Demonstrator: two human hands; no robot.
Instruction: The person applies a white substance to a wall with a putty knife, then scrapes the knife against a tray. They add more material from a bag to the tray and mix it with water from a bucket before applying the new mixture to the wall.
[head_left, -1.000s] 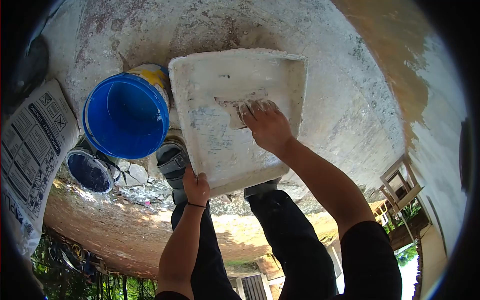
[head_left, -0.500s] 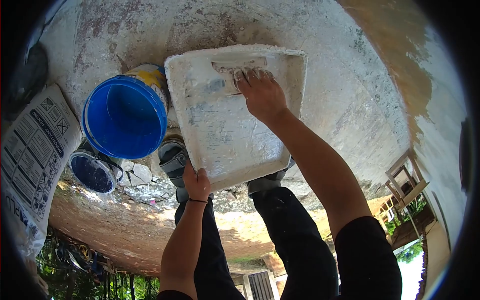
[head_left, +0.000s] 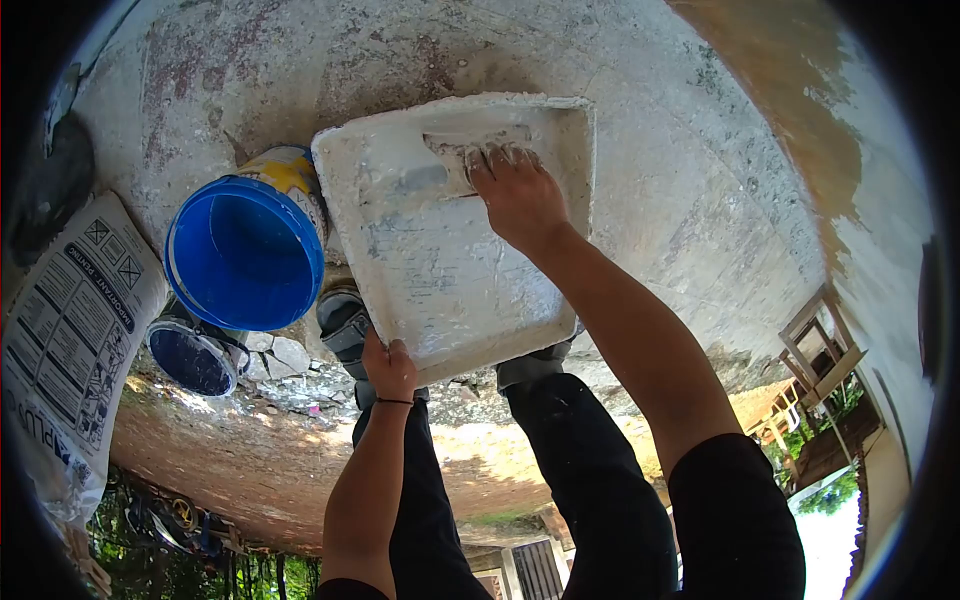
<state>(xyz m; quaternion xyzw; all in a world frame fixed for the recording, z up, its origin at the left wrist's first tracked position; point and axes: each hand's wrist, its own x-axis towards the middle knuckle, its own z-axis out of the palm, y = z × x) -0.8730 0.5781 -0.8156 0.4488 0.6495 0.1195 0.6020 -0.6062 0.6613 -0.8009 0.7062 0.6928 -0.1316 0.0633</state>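
A wide, shallow tray (head_left: 450, 285), crusted with white plaster, rests over my feet, its near edge toward me. My left hand (head_left: 390, 368) is closed on the tray's near left corner, thumb over the rim. Inside the far part of the tray, my right hand (head_left: 518, 195) is wrapped around a plaster-coated plastering trowel (head_left: 445, 148). The trowel lies against the tray floor; its handle is mostly hidden under my fingers. White residue covers my right fingertips.
Left of the tray stands a blue bucket (head_left: 245, 255), with a smaller dark bucket (head_left: 195, 358) nearer me. A printed sack (head_left: 75, 310) lies at the far left. Broken stones (head_left: 285, 358) and stained concrete (head_left: 690, 230) surround the tray. Wooden frames (head_left: 820, 350) stand at right.
The tray appears slightly farther left in view, with both hands still on tray and trowel. The camera view has also shifted a little.
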